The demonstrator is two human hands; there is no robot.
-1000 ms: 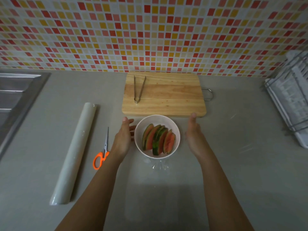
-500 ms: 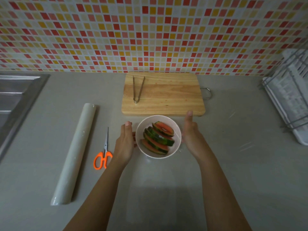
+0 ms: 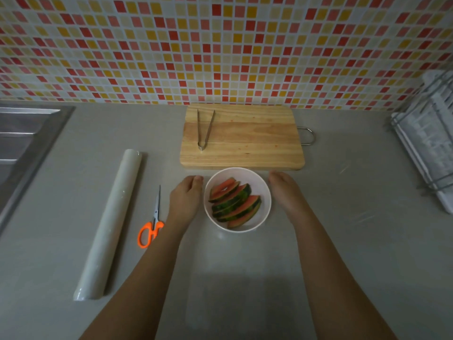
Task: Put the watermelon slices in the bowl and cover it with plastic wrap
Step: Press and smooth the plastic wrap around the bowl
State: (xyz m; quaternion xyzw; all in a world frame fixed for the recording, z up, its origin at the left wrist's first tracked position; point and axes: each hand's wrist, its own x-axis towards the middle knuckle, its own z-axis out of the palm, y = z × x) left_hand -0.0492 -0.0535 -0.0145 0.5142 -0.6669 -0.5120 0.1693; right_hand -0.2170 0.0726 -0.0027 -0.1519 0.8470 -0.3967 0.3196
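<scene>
Palms down, the left hand [image 3: 185,200] and the right hand [image 3: 285,192] sit apart, one on each side of the white bowl [image 3: 245,175]. Each is just beside its rim. Their fingers bend downward at the far end and the tips are hidden, so I cannot tell whether either hand grips anything. Between the hands, the bowl holds the watermelon slices [image 3: 235,204], fanned and overlapping. Between the forearms, a faint sheet of clear plastic wrap [image 3: 245,278] lies on the grey counter [image 3: 355,241]; whether it reaches over the bowl is unclear. Just outside the left wrist lie orange-handled scissors [image 3: 152,224], and beyond them a long roll of wrap [image 3: 110,224]. Past the fingertips sits a wooden cutting board [image 3: 245,141] with metal tongs [image 3: 204,130] on it. Far out from the right hand stands a dish rack [image 3: 426,148].
</scene>
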